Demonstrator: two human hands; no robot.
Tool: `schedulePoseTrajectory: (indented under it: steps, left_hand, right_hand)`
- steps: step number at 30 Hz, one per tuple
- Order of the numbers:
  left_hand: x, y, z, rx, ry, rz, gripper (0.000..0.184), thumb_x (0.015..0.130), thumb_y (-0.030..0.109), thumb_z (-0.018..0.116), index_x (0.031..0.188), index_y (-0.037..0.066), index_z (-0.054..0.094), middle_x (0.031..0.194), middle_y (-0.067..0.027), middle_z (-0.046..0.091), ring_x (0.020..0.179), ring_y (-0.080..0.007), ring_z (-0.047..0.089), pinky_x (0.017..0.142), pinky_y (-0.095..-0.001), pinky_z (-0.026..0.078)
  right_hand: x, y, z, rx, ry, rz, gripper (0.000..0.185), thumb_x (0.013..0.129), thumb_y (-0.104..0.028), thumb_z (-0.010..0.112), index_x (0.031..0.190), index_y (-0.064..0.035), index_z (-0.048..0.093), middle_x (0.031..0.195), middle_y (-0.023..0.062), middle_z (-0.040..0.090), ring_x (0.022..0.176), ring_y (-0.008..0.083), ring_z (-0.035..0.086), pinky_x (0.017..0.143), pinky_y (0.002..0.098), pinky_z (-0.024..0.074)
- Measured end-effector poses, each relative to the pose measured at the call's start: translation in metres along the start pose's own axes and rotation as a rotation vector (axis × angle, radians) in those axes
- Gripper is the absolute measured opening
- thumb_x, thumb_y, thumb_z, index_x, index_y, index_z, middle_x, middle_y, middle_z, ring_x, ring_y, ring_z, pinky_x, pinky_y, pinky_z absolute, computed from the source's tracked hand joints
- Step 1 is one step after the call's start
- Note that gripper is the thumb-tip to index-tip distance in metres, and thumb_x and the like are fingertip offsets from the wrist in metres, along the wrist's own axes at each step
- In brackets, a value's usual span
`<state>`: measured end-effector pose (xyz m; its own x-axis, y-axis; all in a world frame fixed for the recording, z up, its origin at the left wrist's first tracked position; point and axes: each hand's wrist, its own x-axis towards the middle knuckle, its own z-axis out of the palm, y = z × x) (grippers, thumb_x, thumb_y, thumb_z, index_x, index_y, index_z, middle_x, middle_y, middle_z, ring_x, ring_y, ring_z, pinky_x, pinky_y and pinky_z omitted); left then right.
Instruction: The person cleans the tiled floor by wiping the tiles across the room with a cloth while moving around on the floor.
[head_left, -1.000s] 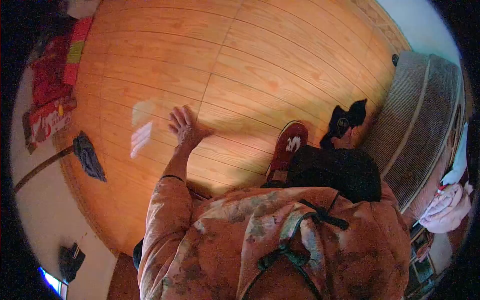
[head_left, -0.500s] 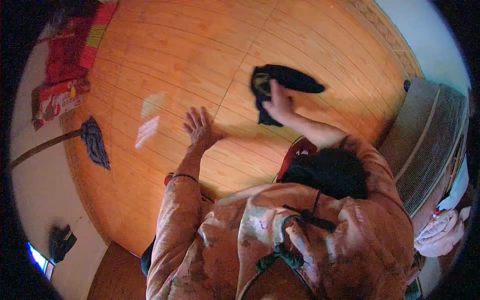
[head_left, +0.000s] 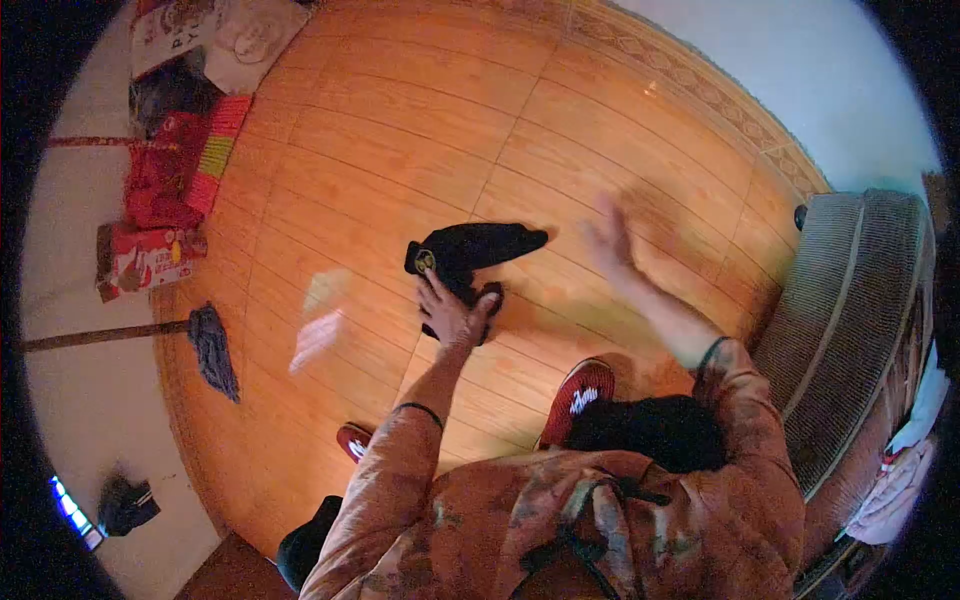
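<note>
Orange-brown wood-grain flooring (head_left: 380, 180), glossy and cut by thin dark seams, fills the centre of the frame; a lozenge-patterned border (head_left: 690, 75) edges it at upper right. At the right of the frame I see a ribbed grey couch (head_left: 820, 320), long and rounded, with a pale stripe along it. Across the bottom spreads a mottled russet top (head_left: 600, 500) with dark ties.

Near the centre lies the black cloth (head_left: 485, 243), matt, limp and irregular, one part tapering to the right. Relative to half a second earlier, it lies farther left and lower in the frame, and the right hand has come away from it; the left hand now has charge of it, leaving the right unencumbered. Toward the left edge, a crumpled, dull grey cloth (head_left: 212, 352) lies well apart from it.

A red shoe (head_left: 585, 395) with a white mark shows at lower centre. The left hand (head_left: 455, 318) rests on the black cloth with its fingers spread, not clamped. The right hand (head_left: 612, 245), motion-blurred, is raised to the right of the cloth, open and apart from it. Smallest, a round, yellowish emblem (head_left: 425, 262) sits on the black cloth beside the left fingertips.
</note>
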<state>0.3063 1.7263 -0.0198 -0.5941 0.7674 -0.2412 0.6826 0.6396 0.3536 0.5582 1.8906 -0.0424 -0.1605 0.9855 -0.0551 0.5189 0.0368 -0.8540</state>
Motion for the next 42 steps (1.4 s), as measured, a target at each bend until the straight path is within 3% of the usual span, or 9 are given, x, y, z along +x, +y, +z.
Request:
schedulePoseTrajectory:
  steps: [4, 7, 11, 16, 25, 27, 32, 39, 42]
  left_hand:
    - [0.0, 0.076, 0.013, 0.035, -0.025, 0.2, 0.128, 0.058, 0.056, 0.082, 0.149, 0.003, 0.01, 0.152, -0.0322, 0.012, 0.14, -0.0478, 0.015, 0.107, -0.0626, 0.016]
    - [0.02, 0.134, 0.015, 0.074, -0.067, 0.418, 0.122, 0.058, 0.041, 0.086, 0.15, 0.007, 0.013, 0.154, -0.027, 0.009, 0.141, -0.0486, 0.012, 0.108, -0.0647, 0.016]
    - [0.039, 0.193, 0.055, 0.144, -0.129, 0.861, 0.095, 0.067, 0.052, 0.076, 0.148, 0.03, 0.03, 0.155, -0.0213, 0.015, 0.14, -0.0507, 0.01, 0.102, -0.0754, 0.015]
    - [0.079, 0.236, 0.084, 0.18, -0.114, 1.297, 0.061, 0.075, 0.053, 0.067, 0.129, 0.029, 0.057, 0.155, -0.0111, 0.022, 0.141, -0.0451, 0.014, 0.1, -0.0769, 0.017]
    - [0.239, 0.18, 0.0, 0.152, -0.01, 0.721, 0.05, 0.08, 0.046, 0.065, 0.125, 0.025, 0.06, 0.149, -0.0115, 0.032, 0.141, -0.0423, 0.017, 0.105, -0.073, 0.014]
    - [0.271, 0.115, -0.022, 0.143, 0.108, 0.593, 0.051, 0.08, 0.046, 0.065, 0.125, 0.024, 0.06, 0.148, -0.014, 0.033, 0.139, -0.0443, 0.02, 0.105, -0.0702, 0.018]
    - [0.287, -0.112, -0.072, 0.238, 0.395, 0.275, 0.057, 0.078, 0.05, 0.065, 0.127, 0.022, 0.059, 0.149, -0.0221, 0.03, 0.135, -0.0477, 0.026, 0.105, -0.0655, 0.023]
    - [0.142, -0.3, -0.126, 0.191, 0.435, -0.527, 0.067, 0.081, 0.059, 0.061, 0.135, 0.02, 0.051, 0.151, -0.0256, 0.025, 0.138, -0.0471, 0.023, 0.108, -0.0605, 0.026]
    - [0.098, -0.403, -0.113, -0.136, 0.473, -0.622, 0.053, 0.082, 0.043, 0.063, 0.125, 0.012, 0.056, 0.133, -0.0218, 0.042, 0.118, -0.0394, 0.041, 0.098, -0.0526, 0.037]
  right_hand:
    - [0.036, 0.064, -0.084, -0.762, 0.143, 0.133, 0.065, 0.088, -0.027, 0.059, 0.142, 0.0004, 0.035, 0.148, 0.0211, 0.033, 0.137, 0.0383, 0.029, 0.113, 0.0514, 0.0205]
    - [0.022, 0.077, -0.086, -0.961, 0.185, -0.165, 0.066, 0.089, -0.032, 0.055, 0.141, 0.0037, 0.034, 0.148, 0.0217, 0.032, 0.137, 0.0402, 0.027, 0.113, 0.0568, 0.0169]
    - [0.021, 0.072, -0.085, -0.897, 0.156, -0.17, 0.067, 0.09, -0.034, 0.053, 0.141, 0.0044, 0.032, 0.15, 0.0217, 0.028, 0.139, 0.0405, 0.024, 0.113, 0.0583, 0.0141]
    - [0.024, 0.08, -0.086, -0.923, 0.137, -0.154, 0.068, 0.09, -0.034, 0.053, 0.142, 0.0032, 0.032, 0.151, 0.0218, 0.027, 0.141, 0.0399, 0.02, 0.114, 0.057, 0.0108]
    - [0.025, 0.087, -0.082, -1.012, 0.123, -0.171, 0.062, 0.092, -0.028, 0.052, 0.143, 0.001, 0.031, 0.151, 0.0215, 0.028, 0.14, 0.0392, 0.024, 0.113, 0.0534, 0.0165]
    - [0.026, 0.091, -0.082, -0.993, 0.181, -0.312, 0.061, 0.093, -0.028, 0.049, 0.143, 0.0008, 0.03, 0.15, 0.0211, 0.029, 0.14, 0.0385, 0.024, 0.113, 0.053, 0.0168]
    - [0.027, 0.094, -0.084, -1.047, 0.138, -0.241, 0.062, 0.094, -0.031, 0.049, 0.144, 0.0007, 0.03, 0.152, 0.0202, 0.027, 0.14, 0.0382, 0.024, 0.113, 0.0536, 0.0165]
    - [0.027, 0.106, -0.085, -1.095, 0.151, -0.246, 0.064, 0.094, -0.033, 0.049, 0.146, -0.0005, 0.029, 0.154, 0.019, 0.025, 0.141, 0.0367, 0.023, 0.113, 0.0521, 0.0182]
    - [0.032, 0.106, -0.087, -1.079, 0.108, -0.102, 0.066, 0.094, -0.036, 0.049, 0.146, -0.0021, 0.028, 0.154, 0.0192, 0.025, 0.142, 0.0375, 0.022, 0.113, 0.0523, 0.0178]
